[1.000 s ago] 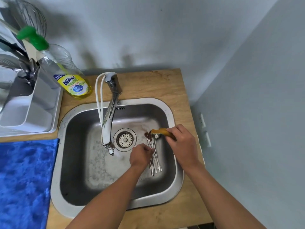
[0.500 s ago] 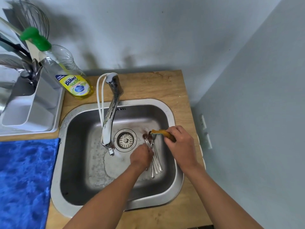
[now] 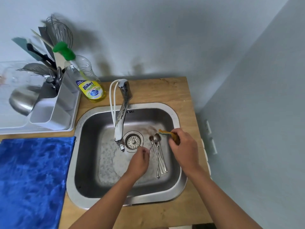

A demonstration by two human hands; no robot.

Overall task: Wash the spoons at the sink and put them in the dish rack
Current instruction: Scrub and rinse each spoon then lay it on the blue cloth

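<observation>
One sink [image 3: 179,187], one tap [image 3: 121,116], one sponge [image 3: 171,135], one soap bottle [image 3: 91,90], one blue cloth [image 3: 33,179], one dish rack [image 3: 54,116]; spoon [image 3: 159,156] count unclear, bunched at 3 o'clock of drain [image 3: 132,142].

Left hand [image 3: 139,160] pinches one spoon [image 3: 151,141] by its handle; right hand [image 3: 184,148] grips sponge [image 3: 166,133] over spoons [image 3: 159,156] lying in sink [image 3: 79,162].
</observation>
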